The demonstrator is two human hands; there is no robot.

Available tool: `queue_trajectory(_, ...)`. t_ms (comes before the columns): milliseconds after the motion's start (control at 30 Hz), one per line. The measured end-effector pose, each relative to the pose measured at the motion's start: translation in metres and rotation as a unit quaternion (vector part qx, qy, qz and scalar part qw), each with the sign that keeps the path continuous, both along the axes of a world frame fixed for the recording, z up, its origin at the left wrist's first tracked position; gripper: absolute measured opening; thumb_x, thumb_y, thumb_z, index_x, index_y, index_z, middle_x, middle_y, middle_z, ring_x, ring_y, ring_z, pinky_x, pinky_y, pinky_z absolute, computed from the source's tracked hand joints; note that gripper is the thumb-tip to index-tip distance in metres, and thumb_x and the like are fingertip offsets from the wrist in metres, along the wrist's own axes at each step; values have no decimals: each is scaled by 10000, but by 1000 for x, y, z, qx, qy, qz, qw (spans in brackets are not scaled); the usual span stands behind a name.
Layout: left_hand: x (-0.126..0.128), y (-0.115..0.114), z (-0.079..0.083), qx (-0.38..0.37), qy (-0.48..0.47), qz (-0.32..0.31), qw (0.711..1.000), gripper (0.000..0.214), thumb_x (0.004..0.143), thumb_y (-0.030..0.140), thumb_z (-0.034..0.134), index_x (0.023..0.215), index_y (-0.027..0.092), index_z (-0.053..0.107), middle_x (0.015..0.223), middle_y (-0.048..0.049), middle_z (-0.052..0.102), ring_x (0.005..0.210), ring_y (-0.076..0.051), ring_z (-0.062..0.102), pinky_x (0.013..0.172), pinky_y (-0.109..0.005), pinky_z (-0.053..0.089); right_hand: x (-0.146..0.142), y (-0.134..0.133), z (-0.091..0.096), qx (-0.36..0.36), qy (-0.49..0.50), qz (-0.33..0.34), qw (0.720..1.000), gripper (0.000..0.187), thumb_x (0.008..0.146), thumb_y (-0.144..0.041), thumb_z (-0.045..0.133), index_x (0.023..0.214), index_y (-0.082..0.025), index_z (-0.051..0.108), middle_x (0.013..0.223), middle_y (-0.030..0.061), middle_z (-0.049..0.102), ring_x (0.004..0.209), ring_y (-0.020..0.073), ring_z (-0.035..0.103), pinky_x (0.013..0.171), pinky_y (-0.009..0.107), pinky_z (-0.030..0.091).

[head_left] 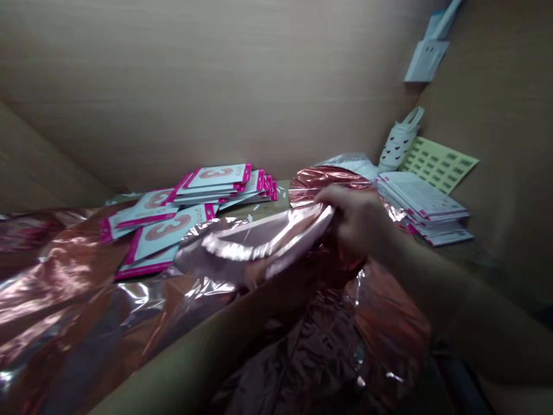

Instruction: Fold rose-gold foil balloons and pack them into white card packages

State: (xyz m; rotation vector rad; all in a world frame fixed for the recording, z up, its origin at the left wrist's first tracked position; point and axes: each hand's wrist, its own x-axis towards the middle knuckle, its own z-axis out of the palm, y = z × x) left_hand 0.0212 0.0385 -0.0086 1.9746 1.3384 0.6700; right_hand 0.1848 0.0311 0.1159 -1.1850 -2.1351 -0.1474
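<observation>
A flat rose-gold foil balloon (259, 242) is bent and raised in front of me. Its upper right edge is pinched in my right hand (356, 216), which is closed and slightly blurred. My left hand (298, 282) is beneath the raised foil, in dark shadow, and its fingers are hidden. More rose-gold foil (64, 271) spreads over the left side of the table and hangs below my hands. Just left of the raised foil lie white-and-pink packets (173, 227) printed with a pink figure 3.
A stack of packets (218, 176) stands at the back. On the right are a pile of white packets (423, 202), a yellow label sheet (440, 164) and a white heart-patterned cup or bottle (397, 144). A socket (425, 60) sits on the wooden wall (216, 86).
</observation>
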Motion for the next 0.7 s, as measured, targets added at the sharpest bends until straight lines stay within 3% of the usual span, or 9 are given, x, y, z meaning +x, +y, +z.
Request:
queue_trajectory(67,-2,3,1,41,19,-117,992,263,828,361,563,982,164,646,1111,-84,614,1063,-196,540,1025,-388,328,34,63,26,-41,29,-115,992,182,713,-134,541,848,-103,660,739,35,622,727,154,561,691,272,442)
queue_trajectory(133,-2,6,-2,79,33,-200,976,224,812,278,584,1009,196,651,1183,-84,601,1206,-218,442,1081,-379,224,65,118,38,-122,60,-214,967,196,705,-156,578,836,-35,660,674,35,588,700,149,549,683,274,434)
queue_trajectory(267,0,12,-11,144,121,-275,943,477,890,292,411,1348,164,382,1439,-103,323,1346,-254,221,1097,-443,143,97,182,21,-269,68,-290,916,235,698,-154,637,905,-49,667,667,24,592,621,112,538,640,252,427)
queue_trajectory(367,2,17,-15,195,229,-301,905,612,876,325,400,1422,135,197,1484,-128,185,1339,-310,208,1060,-511,186,100,201,-7,-275,60,-300,912,185,701,-188,659,864,-104,682,669,29,617,604,122,548,622,240,429)
queue_trajectory(433,5,20,-16,212,253,-303,894,650,866,406,411,1428,176,180,1488,-107,185,1311,-335,250,1025,-544,224,98,210,-23,-266,52,-305,913,174,729,-265,647,826,-126,685,690,43,631,642,144,566,640,243,429)
queue_trajectory(567,13,23,-12,199,271,-274,901,660,835,612,362,1397,277,275,1481,-91,217,1301,-398,235,979,-615,217,95,220,-39,-242,32,-310,919,279,798,-399,562,791,-147,683,786,86,651,780,191,589,711,265,417)
queue_trajectory(700,15,21,1,191,271,-263,906,636,866,584,326,1411,269,235,1489,-104,179,1335,-389,155,1005,-618,153,94,221,-42,-218,17,-318,922,349,834,-450,494,792,-154,675,858,108,654,820,206,582,701,273,396)
